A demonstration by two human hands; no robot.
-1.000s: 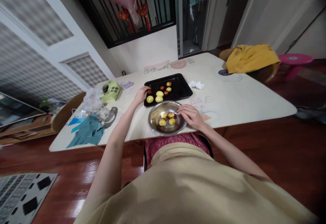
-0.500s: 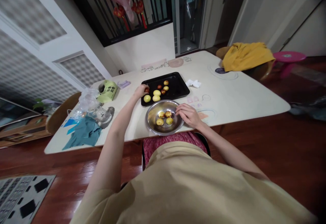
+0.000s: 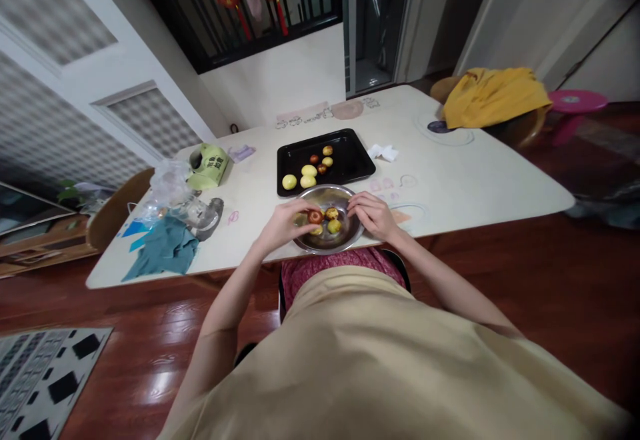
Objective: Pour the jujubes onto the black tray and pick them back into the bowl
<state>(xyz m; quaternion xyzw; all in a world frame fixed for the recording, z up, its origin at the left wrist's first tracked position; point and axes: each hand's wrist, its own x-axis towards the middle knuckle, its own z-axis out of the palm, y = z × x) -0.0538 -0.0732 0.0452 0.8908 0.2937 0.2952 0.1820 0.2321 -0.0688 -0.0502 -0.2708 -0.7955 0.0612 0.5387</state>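
Red-brown fruit (image 3: 315, 217) is pinched by the left hand (image 3: 284, 225); the steel bowl (image 3: 326, 195) could be tipped over the near edge of the table (image 3: 470, 177) if pressed by the right hand (image 3: 374, 216), grip unclear.

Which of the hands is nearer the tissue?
Right. The right hand, at the right of the bowl, is this side of the tissue; the left hand, at the bowl's left, is farther off.
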